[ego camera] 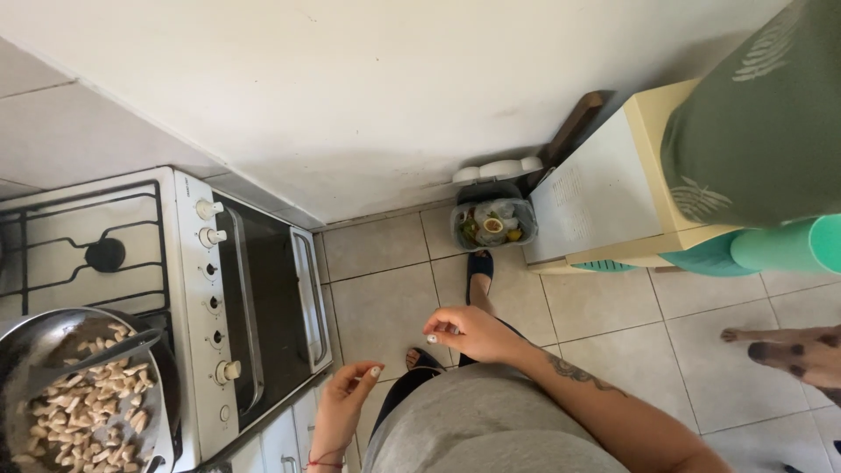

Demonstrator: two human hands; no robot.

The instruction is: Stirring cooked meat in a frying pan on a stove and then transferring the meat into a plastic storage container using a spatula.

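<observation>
Both hands hang empty over the floor: left hand (346, 390) loosely curled, right hand (469, 333) with fingers pinched on nothing. The pan (53, 337) of pale pieces sits on the stove (188, 289) at 9 o'clock, the bin (493, 223) at 12

White printed label (574, 188) on side of cream cabinet, right of bin.

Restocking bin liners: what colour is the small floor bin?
Grey bin, white lid open; head view.
</observation>
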